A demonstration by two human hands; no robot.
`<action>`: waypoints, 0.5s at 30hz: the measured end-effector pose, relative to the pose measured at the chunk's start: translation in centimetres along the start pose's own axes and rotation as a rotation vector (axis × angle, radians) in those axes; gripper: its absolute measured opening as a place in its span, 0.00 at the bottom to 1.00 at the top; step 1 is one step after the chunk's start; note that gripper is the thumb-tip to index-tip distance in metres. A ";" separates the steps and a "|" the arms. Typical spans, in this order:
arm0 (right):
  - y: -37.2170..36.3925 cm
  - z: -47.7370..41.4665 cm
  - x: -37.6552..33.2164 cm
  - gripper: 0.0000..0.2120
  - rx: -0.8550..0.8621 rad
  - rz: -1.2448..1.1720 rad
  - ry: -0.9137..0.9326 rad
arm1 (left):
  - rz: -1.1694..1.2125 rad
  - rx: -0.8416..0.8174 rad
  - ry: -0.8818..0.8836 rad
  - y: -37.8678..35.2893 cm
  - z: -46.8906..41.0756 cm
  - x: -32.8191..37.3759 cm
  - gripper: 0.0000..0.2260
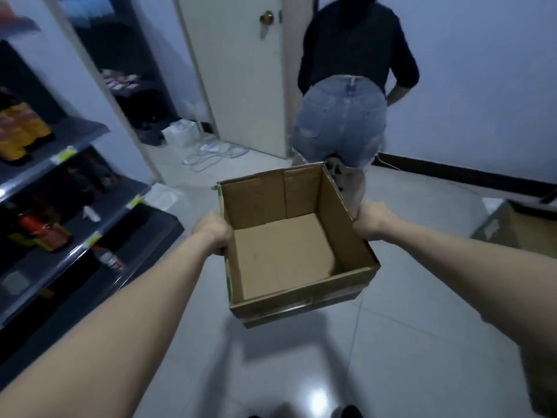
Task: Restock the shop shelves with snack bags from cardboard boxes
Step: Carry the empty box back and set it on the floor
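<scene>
You're in a small shop, dark grey metal tiered shelves [75, 137] on your left, yellow price labels [61, 156] on their front edges, orange and yellow snack packs [21, 131] stacked there, an empty brown cardboard box [286, 251], pale glossy tiled floor [391, 357].

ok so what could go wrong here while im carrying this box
1. Another person stands right ahead by the door. Moving forward could bump the box into them.
2. Loose cables lie on the floor near the door, a likely trip hazard.
3. The left hand and right hand hold the empty box only by its side walls, so it might tilt or slip.
</scene>
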State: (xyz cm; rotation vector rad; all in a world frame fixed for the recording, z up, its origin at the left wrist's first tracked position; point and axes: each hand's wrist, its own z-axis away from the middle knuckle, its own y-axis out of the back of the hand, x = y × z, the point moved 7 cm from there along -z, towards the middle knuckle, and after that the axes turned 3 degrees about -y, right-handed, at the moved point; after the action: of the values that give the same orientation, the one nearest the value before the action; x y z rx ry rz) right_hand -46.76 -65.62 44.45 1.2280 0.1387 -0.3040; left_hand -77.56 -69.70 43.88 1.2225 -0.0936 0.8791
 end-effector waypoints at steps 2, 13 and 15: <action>0.5 -1.1 2.7 0.03 0.004 -0.019 -0.087 | -0.027 -0.062 -0.059 -2.1 -2.2 3.2 0.09; 3.7 -1.4 23.0 0.08 0.075 -0.147 -0.566 | -0.219 -0.387 -0.400 -19.4 -6.2 22.9 0.08; 4.4 -1.7 27.2 0.04 0.092 -0.173 -0.639 | -0.217 -0.418 -0.445 -22.9 -5.8 27.0 0.08</action>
State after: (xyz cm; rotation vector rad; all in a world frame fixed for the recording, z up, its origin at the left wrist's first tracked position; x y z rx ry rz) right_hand -19.41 -66.86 40.61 1.1573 -0.3260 -0.8437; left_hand -47.08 -51.94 37.56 0.9908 -0.4710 0.3608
